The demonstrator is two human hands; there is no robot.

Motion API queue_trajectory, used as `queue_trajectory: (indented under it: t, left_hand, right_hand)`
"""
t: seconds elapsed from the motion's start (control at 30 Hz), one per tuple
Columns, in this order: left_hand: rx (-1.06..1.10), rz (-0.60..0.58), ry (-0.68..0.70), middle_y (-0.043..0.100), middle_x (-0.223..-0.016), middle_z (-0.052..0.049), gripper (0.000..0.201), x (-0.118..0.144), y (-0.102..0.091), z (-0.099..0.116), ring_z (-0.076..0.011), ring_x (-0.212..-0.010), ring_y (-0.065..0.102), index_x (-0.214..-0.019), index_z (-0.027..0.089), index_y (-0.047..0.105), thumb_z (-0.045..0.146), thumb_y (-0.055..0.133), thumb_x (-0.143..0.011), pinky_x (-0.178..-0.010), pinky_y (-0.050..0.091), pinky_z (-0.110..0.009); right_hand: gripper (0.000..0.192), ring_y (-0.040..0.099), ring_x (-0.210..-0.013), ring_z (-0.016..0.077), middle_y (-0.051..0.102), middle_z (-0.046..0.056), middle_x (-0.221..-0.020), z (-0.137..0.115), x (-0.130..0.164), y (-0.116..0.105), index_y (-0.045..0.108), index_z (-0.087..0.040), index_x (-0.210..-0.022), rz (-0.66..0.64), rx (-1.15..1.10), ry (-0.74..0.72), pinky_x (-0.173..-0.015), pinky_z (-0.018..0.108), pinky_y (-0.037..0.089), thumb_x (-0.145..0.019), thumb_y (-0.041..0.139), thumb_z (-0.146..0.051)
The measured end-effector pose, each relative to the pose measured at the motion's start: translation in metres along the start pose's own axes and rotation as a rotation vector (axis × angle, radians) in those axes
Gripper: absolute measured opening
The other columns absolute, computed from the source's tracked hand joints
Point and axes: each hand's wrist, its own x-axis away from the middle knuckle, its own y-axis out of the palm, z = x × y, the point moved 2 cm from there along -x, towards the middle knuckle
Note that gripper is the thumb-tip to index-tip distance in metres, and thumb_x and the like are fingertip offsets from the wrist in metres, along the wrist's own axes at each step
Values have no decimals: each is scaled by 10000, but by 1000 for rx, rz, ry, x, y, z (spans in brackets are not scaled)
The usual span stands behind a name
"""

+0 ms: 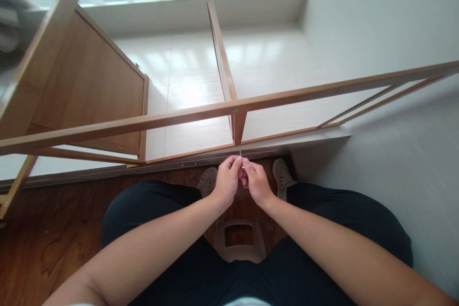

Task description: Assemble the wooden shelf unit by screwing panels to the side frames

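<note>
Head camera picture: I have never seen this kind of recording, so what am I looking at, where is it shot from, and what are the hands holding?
This is one picture from a camera worn on a person's head, looking forward and down, so you see their own arms, dark trousers and shoes. No machine is involved, only two bare hands. The left hand and right hand meet in front of the knees and pinch a small thin metal piece between their fingertips; it is too small to identify. Just beyond them stands a light wooden frame of thin rails, with a fastener showing at its middle joint. A wooden panel leans at the left. The person appears seated on a plastic stool on a dark wood floor.
</note>
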Motion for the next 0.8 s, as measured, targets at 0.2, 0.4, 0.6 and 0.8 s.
queue_trajectory:
  t: [0.2,0.4,0.6,0.8]
  left_hand:
    - [-185,1,212,586,-733,2,282,8,0,-16,-135,-691,545,-771,176,624,410,639,-927,-664,452,-247]
    - [-238,69,331,655,-894,-65,265,17,-8,-29,-212,-895,582,-746,169,662,405,675,-866,-858,461,-319]
    - [-134,151,372,630,-785,-32,403,37,-23,-7,-168,-763,561,-785,162,653,558,668,-860,-736,471,-282]
    - [-48,178,362,598,-713,-5,527,72,-31,3,-124,-644,488,-907,136,711,650,732,-790,-602,407,-238]
  right_hand:
    - [360,512,-555,131,586,-40,-656,-7,-17,-9,617,-208,-814,158,-13,-71,-511,245,410,-837,718,-553]
    - [423,621,-723,181,673,46,-726,-13,-21,5,735,-165,-653,32,6,-152,-720,306,492,-857,661,-529]
    - [373,522,-562,128,646,1,-646,-19,1,34,773,-154,-830,-11,-288,-28,-516,244,421,-737,774,-515]
    - [328,482,-506,120,595,-9,-559,-30,35,49,750,-151,-730,-92,-335,-57,-453,236,391,-665,838,-461]
